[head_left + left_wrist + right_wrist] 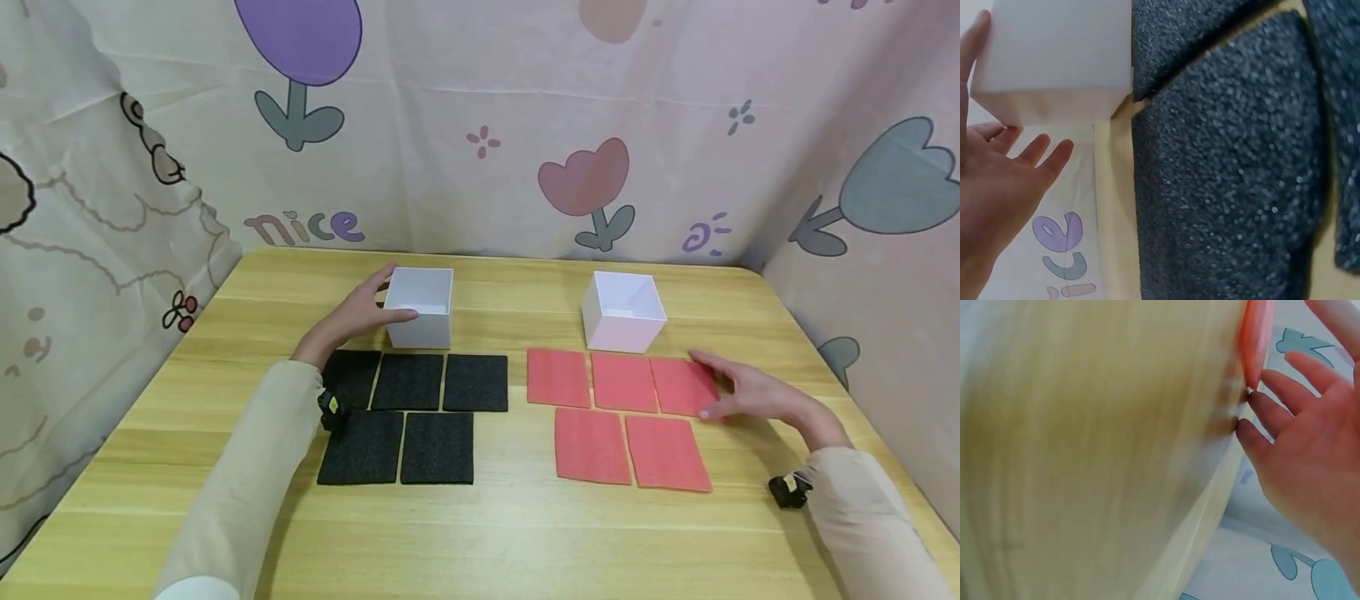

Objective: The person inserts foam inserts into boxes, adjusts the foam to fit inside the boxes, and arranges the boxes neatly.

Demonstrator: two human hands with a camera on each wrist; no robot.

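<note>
My left hand [358,312] is beside the left white box [421,332], thumb along its front and fingers towards its back left corner. In the left wrist view the fingers [1055,161] are loosely extended and some stand apart from the box; whether the thumb touches it I cannot tell. Several black square pads [438,448] lie in two rows below that box. My right hand [759,392] reaches the right edge of a red square pad [681,385], thumb and fingers spread around its edge. Relaxed fingertips meet the table beside the red pad [1259,344] in the right wrist view.
A second white box [622,330] stands at the back right, its top uncovered. Other red pads [592,446] lie flat in two rows on the wooden table [480,542]. Behind it hangs a printed cloth [450,167], with more cloth at both sides.
</note>
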